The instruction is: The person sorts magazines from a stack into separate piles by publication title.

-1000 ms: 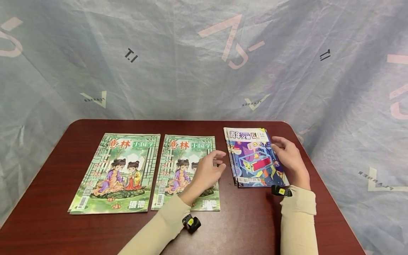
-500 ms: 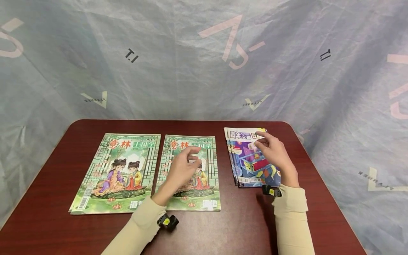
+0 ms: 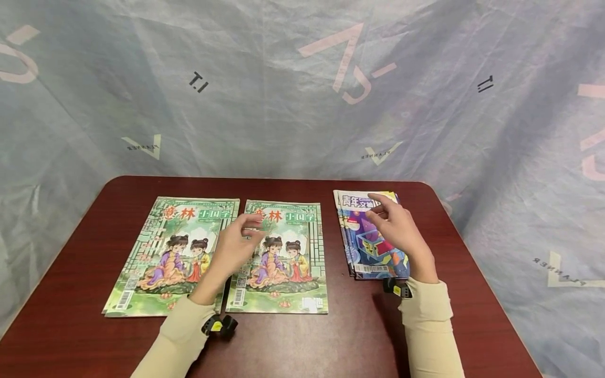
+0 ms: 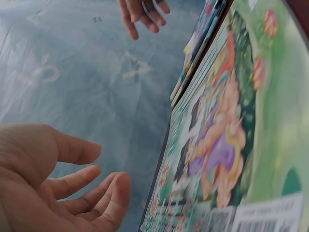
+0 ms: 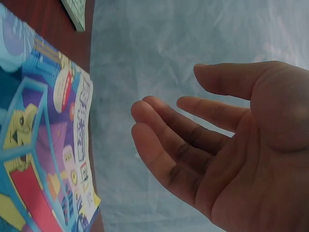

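Two green magazines with the same cover lie side by side on the table, the left magazine (image 3: pixel 170 262) and the middle magazine (image 3: pixel 288 262). Another sheet edge shows under the left one. To the right is a stack of smaller purple-and-blue magazines (image 3: pixel 373 241), slightly fanned at its left side. My left hand (image 3: pixel 236 244) hovers over the gap between the green magazines, fingers loosely bent, holding nothing. Above the purple stack hangs my right hand (image 3: pixel 399 228), also holding nothing; the right wrist view shows its relaxed fingers (image 5: pixel 178 150) apart from the magazine.
The dark red wooden table (image 3: pixel 302 346) has rounded far corners. Behind it and along its sides hangs a grey printed cloth (image 3: pixel 264 105). A strip of bare table separates the middle magazine from the purple stack.
My left hand has moved left, from the middle magazine's right edge to the gap between the green ones. My right hand has shifted left, from the stack's right edge to above it. The magazines stay put.
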